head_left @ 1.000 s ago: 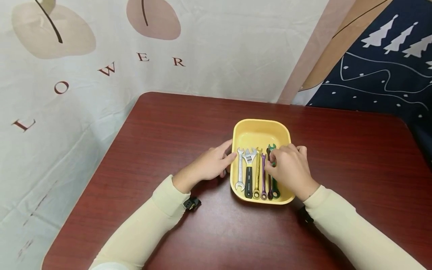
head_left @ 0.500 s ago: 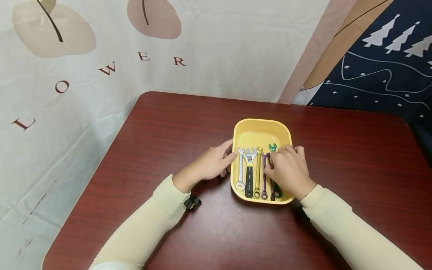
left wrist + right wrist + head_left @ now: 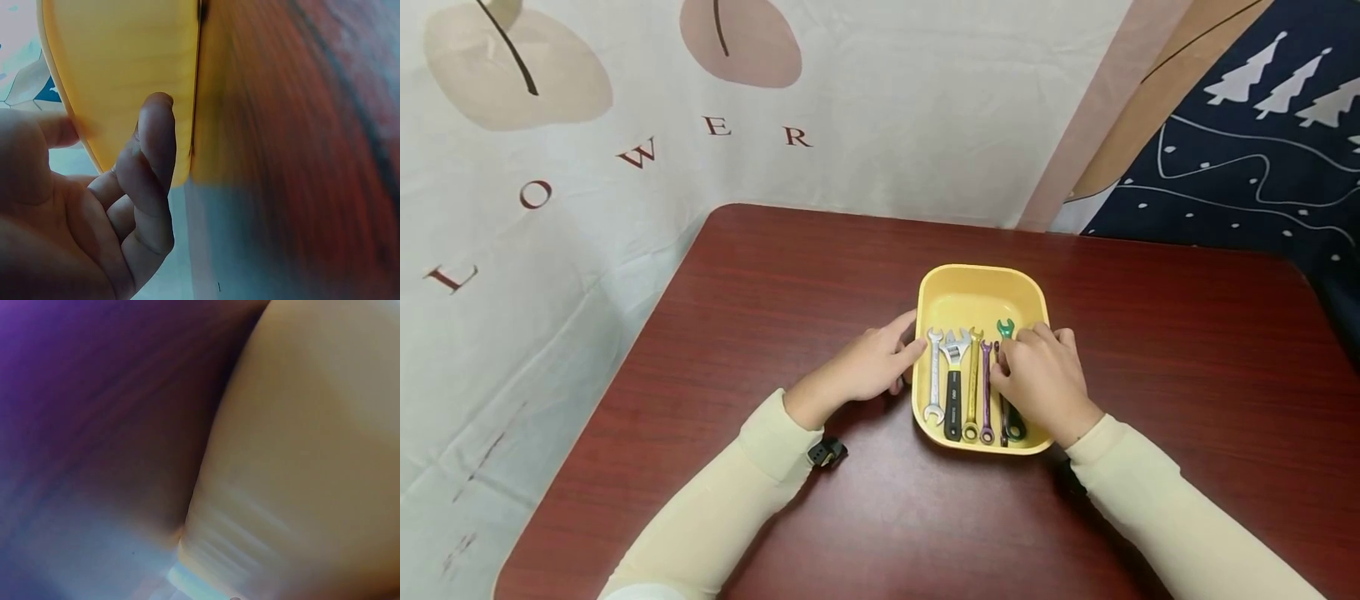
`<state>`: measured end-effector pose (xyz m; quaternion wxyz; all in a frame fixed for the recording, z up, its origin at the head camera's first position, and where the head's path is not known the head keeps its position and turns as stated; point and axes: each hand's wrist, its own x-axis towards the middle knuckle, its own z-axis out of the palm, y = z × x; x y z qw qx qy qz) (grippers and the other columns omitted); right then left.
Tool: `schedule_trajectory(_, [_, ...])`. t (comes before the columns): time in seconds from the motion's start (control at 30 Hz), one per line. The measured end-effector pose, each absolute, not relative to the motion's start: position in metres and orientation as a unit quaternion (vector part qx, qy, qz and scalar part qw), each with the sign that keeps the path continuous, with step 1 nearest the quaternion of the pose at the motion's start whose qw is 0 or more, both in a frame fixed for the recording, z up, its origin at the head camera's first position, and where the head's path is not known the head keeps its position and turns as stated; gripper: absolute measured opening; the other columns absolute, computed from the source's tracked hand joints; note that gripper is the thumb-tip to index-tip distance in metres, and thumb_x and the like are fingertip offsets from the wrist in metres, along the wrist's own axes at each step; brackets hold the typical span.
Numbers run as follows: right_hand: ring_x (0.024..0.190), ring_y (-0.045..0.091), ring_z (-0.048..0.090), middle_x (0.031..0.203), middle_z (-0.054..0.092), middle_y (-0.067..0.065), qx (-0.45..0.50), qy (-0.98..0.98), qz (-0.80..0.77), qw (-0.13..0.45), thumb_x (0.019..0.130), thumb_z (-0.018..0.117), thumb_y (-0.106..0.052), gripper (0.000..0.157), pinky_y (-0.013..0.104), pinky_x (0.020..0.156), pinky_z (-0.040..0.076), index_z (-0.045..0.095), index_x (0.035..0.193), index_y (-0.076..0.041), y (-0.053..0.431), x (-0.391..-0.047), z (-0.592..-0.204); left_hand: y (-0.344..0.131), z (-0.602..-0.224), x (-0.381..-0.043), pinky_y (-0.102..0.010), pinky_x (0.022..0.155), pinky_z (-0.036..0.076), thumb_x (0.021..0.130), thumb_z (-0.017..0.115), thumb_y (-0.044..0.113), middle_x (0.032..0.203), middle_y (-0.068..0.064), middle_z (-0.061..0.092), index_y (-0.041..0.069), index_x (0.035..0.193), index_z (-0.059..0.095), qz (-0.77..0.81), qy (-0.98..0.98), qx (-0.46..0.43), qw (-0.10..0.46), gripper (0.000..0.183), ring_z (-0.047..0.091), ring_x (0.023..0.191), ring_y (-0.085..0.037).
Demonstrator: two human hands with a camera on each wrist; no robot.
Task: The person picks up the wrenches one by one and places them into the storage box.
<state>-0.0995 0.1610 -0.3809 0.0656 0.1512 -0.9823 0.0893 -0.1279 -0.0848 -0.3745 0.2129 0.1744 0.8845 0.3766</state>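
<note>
Inside a yellow plastic tub (image 3: pixel 981 283), wrenches lie side by side. From the left come a silver open-end wrench (image 3: pixel 934 379), an adjustable wrench (image 3: pixel 953 404) with a black handle, a gold wrench (image 3: pixel 973 387) and a purple wrench (image 3: pixel 987 396). My right hand (image 3: pixel 1045 375) reaches over the right rim, fingers curled, and pinches a dark combination wrench (image 3: pixel 1004 425), mostly hidden beneath it. Beside that lies a green wrench (image 3: pixel 1006 327), partly covered. My left hand (image 3: pixel 872 362) holds the tub's left side, thumb over the rim, fingers (image 3: pixel 157 134) against the outer wall.
The tub stands on a dark red wooden table (image 3: pixel 790 283). Behind it hangs a pale printed cloth (image 3: pixel 880 150), with a navy tree-patterned cloth (image 3: pixel 1240 183) at the right. The right wrist view shows mostly the tub's outer wall (image 3: pixel 300 425), close and blurred.
The dark wrench has shifted slightly toward the person and to the right, its far end lower in view. My right hand moved a little with it; my left hand stays put.
</note>
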Motion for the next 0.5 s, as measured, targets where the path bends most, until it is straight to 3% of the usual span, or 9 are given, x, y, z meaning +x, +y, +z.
schedule_trajectory(0.5, [0.078,0.027,0.052,0.066,0.053,0.002,0.156,-0.982,0.084,0.064,0.085,0.076,-0.023,0.032,0.047,0.079,0.034,0.059,0.059,-0.018,0.1561,-0.0972,-0.3818,-0.0902,-0.3761,-0.1258,-0.033,0.060,0.052,0.106,0.044,0.043,0.065,-0.005,0.068,0.030,0.160,0.023,0.369,0.887,0.171,0.216,0.059,0.067,0.056,-0.018])
